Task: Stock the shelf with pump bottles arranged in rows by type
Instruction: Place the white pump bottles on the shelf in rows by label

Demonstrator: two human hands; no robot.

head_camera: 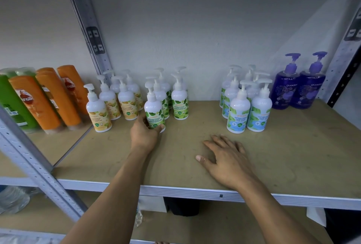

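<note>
My left hand [144,134] grips the base of a white pump bottle with a green leaf label [154,110], which stands upright at the front of the green-label group [178,100]. My right hand [227,158] rests flat on the brown shelf board [293,155], fingers spread, holding nothing. To the left stands a group of yellow-label pump bottles [109,103]. On the right is a group of blue-label pump bottles [246,105]. Two purple pump bottles [298,87] stand at the far right against the back wall.
Orange and green shampoo bottles [46,99] stand on the neighbouring shelf at the left, beyond a metal upright [93,34]. Another upright [343,64] bounds the right side. The shelf's metal front edge [195,192] runs under my wrists. A lower shelf shows beneath.
</note>
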